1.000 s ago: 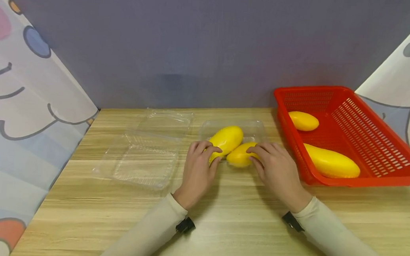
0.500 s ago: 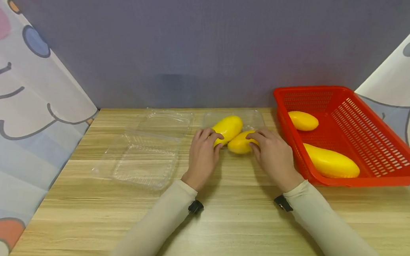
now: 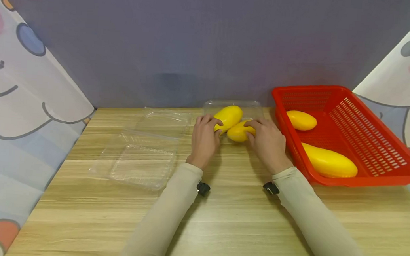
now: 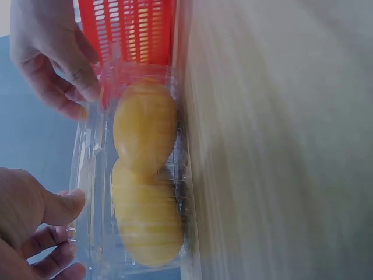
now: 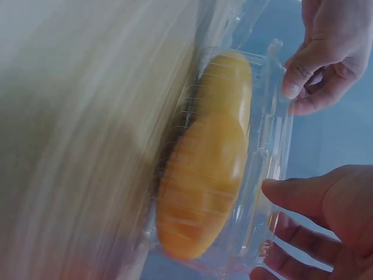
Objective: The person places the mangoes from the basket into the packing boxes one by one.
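My left hand point(image 3: 205, 140) and right hand point(image 3: 268, 142) grip the near rim of a clear plastic clamshell box point(image 4: 96, 175), one at each side. Inside it two yellow mangoes lie side by side, the left mango point(image 3: 229, 114) and the right mango point(image 3: 238, 132). In the left wrist view the left thumb and fingers point(image 4: 55, 248) pinch the box edge from both sides. In the right wrist view the right thumb lies on the rim, with the fingers point(image 5: 303, 239) below it. The box stands at the back of the table, close to the wall.
A red plastic basket point(image 3: 336, 89) stands just right of the right hand, with two mangoes in it, one small mango point(image 3: 302, 121) and one long mango point(image 3: 331, 162). On the left a second clear clamshell point(image 3: 143, 161) lies opened out. A grey wall point(image 3: 175, 42) borders the table behind.
Both hands have pushed the box with the two mangoes away from me, toward the back wall. The basket and the second clamshell have stayed put.
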`<state>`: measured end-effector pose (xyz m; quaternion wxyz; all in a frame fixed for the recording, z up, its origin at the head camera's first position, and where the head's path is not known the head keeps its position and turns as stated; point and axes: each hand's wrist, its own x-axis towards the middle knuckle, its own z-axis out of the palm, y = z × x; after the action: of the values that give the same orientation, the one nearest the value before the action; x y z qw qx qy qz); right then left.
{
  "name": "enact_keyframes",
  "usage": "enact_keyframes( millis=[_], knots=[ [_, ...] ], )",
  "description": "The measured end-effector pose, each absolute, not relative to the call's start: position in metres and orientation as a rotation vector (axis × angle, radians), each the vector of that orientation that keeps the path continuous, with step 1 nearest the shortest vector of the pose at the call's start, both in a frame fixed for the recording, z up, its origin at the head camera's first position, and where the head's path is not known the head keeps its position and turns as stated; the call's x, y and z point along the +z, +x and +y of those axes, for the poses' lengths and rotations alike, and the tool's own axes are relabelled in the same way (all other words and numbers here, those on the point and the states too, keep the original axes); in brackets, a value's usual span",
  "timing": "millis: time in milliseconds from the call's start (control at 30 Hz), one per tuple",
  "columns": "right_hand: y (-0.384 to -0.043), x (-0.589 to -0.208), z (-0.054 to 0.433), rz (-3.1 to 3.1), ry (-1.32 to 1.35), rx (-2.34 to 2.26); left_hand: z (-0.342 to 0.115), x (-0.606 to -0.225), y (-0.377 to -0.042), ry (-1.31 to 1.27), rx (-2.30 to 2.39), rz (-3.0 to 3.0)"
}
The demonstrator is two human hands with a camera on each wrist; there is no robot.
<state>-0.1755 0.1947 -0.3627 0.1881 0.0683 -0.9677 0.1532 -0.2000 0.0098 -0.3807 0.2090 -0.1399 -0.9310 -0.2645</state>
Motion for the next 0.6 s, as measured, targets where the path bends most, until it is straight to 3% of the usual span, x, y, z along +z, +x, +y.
enact_keyframes(
  millis=[600],
  knots=[
    [-0.21, -0.366, 0.198, -2.76, 0.026, 0.574, 0.024, -0.384, -0.228, -0.299, -0.662, -2.566]
  ],
)
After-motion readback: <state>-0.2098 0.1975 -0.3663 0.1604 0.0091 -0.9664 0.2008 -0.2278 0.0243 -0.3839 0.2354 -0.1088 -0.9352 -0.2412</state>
